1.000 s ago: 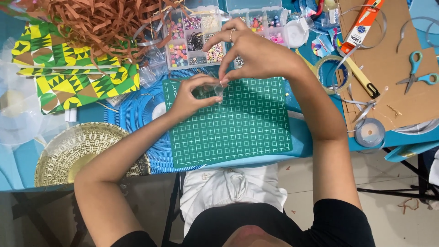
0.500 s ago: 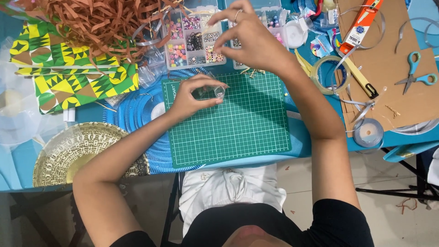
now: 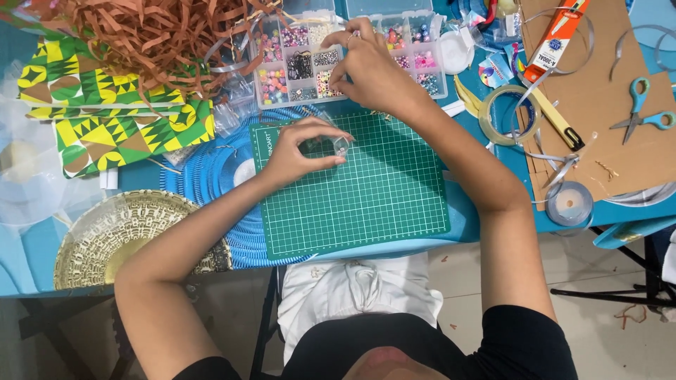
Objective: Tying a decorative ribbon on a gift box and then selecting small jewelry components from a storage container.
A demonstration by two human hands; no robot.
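Blue table, green mat (image 3: pixel 366 204) central. Left hand (image 3: pixel 299 151) over mat pinches small clear piece, maybe bead. Right hand (image 3: pixel 370 67) above mat, fingertips dip in bead box (image 3: pixel 310 63), grip unclear. Steady piece low.

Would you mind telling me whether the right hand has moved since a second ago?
Yes. The right hand has moved away from the left hand, off the green cutting mat, onto the clear bead organiser.

Blue counter (image 3: pixel 21 267) spans the upper frame, even light. Pale tiled floor (image 3: pixel 605 331) lower right, paper scraps on it. Black metal legs (image 3: pixel 627 292) at right edge, dark frame lower left.
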